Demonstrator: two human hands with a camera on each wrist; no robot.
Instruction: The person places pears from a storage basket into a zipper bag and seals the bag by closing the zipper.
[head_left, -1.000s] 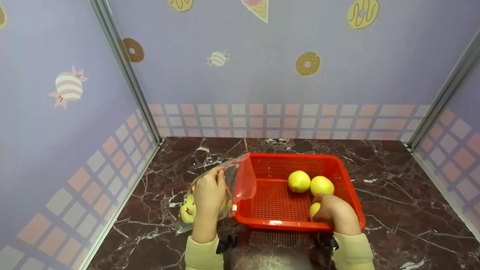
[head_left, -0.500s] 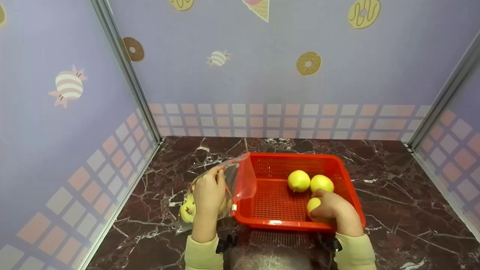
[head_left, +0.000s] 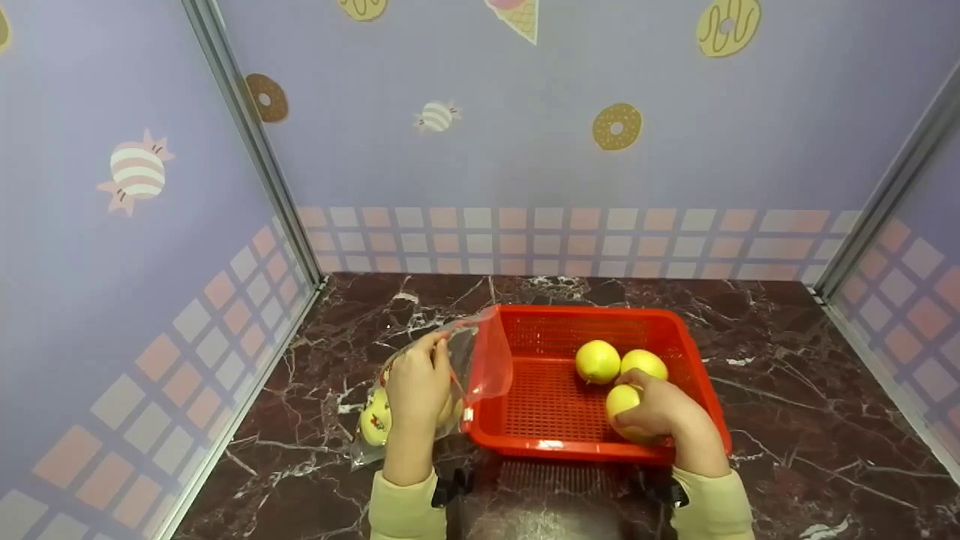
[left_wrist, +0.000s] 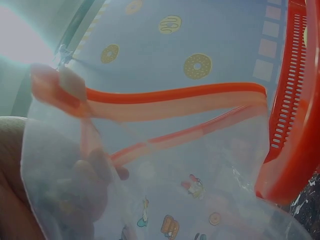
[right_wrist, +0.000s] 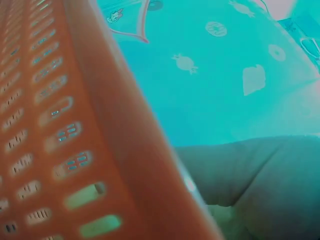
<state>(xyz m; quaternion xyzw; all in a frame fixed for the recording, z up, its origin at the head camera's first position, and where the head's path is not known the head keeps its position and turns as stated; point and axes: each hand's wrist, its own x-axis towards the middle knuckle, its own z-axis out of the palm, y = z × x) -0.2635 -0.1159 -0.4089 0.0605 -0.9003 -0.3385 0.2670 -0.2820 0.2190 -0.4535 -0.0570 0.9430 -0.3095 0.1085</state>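
My left hand [head_left: 416, 386] pinches the top edge of a clear zip bag [head_left: 491, 360]. The bag's mouth gapes to the right, overlapping the basket's left rim; the left wrist view shows its orange zip strip [left_wrist: 175, 95] spread apart. Yellow fruit [head_left: 373, 424] lies inside the bag, partly hidden by the hand and print. In the red basket [head_left: 555, 448], near the front right corner, my right hand [head_left: 667, 411] grips a lemon [head_left: 621, 403] by its right side. Just behind it sit two more lemons, one on the left [head_left: 598, 362] and one on the right [head_left: 645, 363].
The basket stands on a dark marbled tabletop [head_left: 810, 420]. Patterned panels [head_left: 525, 165] enclose the table at the back and both sides. In the right wrist view, the basket's slotted wall [right_wrist: 117, 130] hides most of the hand's work.
My right hand has shifted slightly, bringing its lemon a little left and upward in the head view, so more of the fruit shows. The left hand and bag stay put.
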